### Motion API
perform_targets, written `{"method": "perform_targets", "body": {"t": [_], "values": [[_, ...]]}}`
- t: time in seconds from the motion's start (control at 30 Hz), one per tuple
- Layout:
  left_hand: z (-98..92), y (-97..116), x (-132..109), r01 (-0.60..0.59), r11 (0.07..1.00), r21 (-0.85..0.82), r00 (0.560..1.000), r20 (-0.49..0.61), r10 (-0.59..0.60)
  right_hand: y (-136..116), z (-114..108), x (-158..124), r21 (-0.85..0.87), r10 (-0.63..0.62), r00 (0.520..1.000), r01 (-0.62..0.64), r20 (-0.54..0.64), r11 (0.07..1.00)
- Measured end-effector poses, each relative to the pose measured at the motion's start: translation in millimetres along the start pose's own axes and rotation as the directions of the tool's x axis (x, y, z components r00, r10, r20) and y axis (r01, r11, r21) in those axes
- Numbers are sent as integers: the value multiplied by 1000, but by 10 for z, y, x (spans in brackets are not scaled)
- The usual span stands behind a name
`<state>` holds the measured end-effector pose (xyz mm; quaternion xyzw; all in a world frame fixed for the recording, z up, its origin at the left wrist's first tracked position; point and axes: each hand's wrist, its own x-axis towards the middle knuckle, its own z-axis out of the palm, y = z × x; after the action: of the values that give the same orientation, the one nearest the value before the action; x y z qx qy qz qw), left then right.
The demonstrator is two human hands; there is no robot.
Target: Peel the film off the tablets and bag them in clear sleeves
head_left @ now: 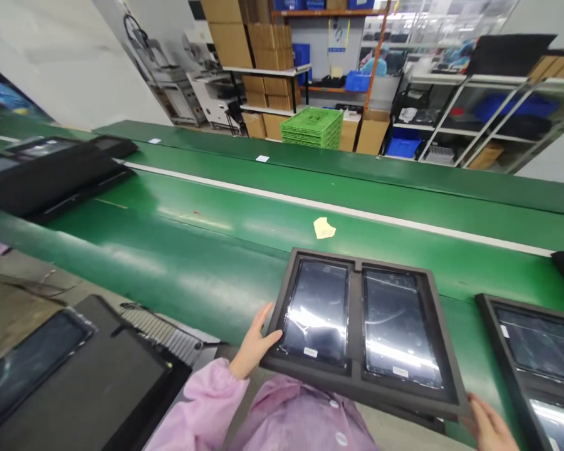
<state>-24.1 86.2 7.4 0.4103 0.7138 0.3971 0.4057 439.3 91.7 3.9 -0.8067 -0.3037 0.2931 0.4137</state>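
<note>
A black foam tray (356,313) with two dark flat screens lies in front of me, partly over the edge of the green work surface. The left screen (316,307) and the right screen (399,319) each sit in their own recess, with a small white label near the lower end. My left hand (254,346) grips the tray's left side, its thumb over the rim and some fingers hidden. At the lower right corner, my right hand (489,425) holds the same tray, its fingertips at the outer wall. Another tray edge shows beneath.
To the right lies another foam tray (498,338) with screens. Black trays (51,178) are stacked at the far left, and a foam tray (117,376) with a screen is at lower left. A yellow paper (324,228) lies on the green surface (207,250). Green crates (310,128) stand beyond.
</note>
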Motion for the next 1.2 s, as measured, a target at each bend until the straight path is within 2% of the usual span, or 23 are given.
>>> {"method": "perform_targets", "body": {"t": [0.03, 0.07, 0.1, 0.17, 0.23, 0.3, 0.4, 0.47, 0.5, 0.57, 0.6, 0.67, 0.77, 0.87, 0.93, 0.97, 1.03, 1.07, 1.1, 1.13, 1.2], "values": [[-53, 28, -17, -141, 974, 178, 989, 77, 130, -111, -2, -39, 75, 5, 999, -3, -36, 997], [-99, 74, -29, -284, 902, 326, 952, 204, 227, -219, 13, -93, 137, -1, 997, 12, -76, 990], [-134, 138, -32, -414, 804, 426, 897, 343, 280, -323, 45, -159, 169, -27, 992, 47, -120, 985], [-159, 300, -2, -605, 611, 510, 772, 563, 294, -506, 159, -309, 115, -106, 976, 130, -191, 985], [-132, 461, 72, -726, 466, 505, 661, 700, 270, -636, 322, -442, 23, -166, 962, 176, -217, 984], [-75, 566, 167, -833, 332, 442, 534, 799, 277, -703, 493, -532, 45, -211, 957, 224, -197, 974], [-3, 575, 283, -962, 99, 256, 274, 895, 353, -697, 686, -616, 122, -287, 944, 308, -165, 944], [20, 512, 321, -988, -23, 153, 131, 903, 408, -650, 764, -679, 93, -315, 938, 330, -145, 939], [27, 474, 327, -991, -59, 123, 85, 895, 437, -623, 795, -720, 70, -330, 935, 340, -128, 938], [40, 407, 323, -992, -86, 92, 39, 872, 487, -581, 857, -822, 30, -388, 918, 391, -76, 920], [47, 385, 316, -993, -79, 92, 39, 860, 508, -572, 890, -880, 15, -429, 902, 430, -47, 903], [61, 365, 303, -989, -31, 144, 104, 832, 545, -586, 961, -999, -5, -510, 860, 510, 2, 860], [50, 380, 316, -953, 111, 282, 291, 743, 603, -661, 1060, -1151, 2, -573, 817, 574, 60, 819], [-45, 374, 405, -887, 310, 343, 460, 595, 659, -724, 1129, -1233, 26, -561, 819, 562, 118, 827], [-159, 316, 508, -799, 478, 366, 600, 423, 679, -736, 1161, -1248, 51, -545, 826, 544, 142, 838], [-225, 270, 563, -720, 581, 380, 690, 299, 659, -734, 1176, -1248, 67, -535, 832, 531, 145, 845], [-349, 160, 656, -469, 812, 347, 870, 23, 492, -730, 1204, -1235, 102, -507, 850, 497, 144, 862], [-398, 107, 681, -325, 909, 262, 929, -94, 359, -732, 1217, -1225, 110, -487, 860, 475, 153, 873], [-433, 65, 686, -194, 972, 134, 962, -168, 215, -739, 1230, -1211, 107, -465, 868, 453, 175, 885], [-451, 38, 670, -92, 996, -20, 976, -198, 86, -753, 1242, -1195, 91, -445, 871, 436, 210, 895], [-440, 38, 574, 21, 950, -313, 980, -181, -81, -804, 1268, -1151, 25, -408, 863, 420, 296, 907]]}}
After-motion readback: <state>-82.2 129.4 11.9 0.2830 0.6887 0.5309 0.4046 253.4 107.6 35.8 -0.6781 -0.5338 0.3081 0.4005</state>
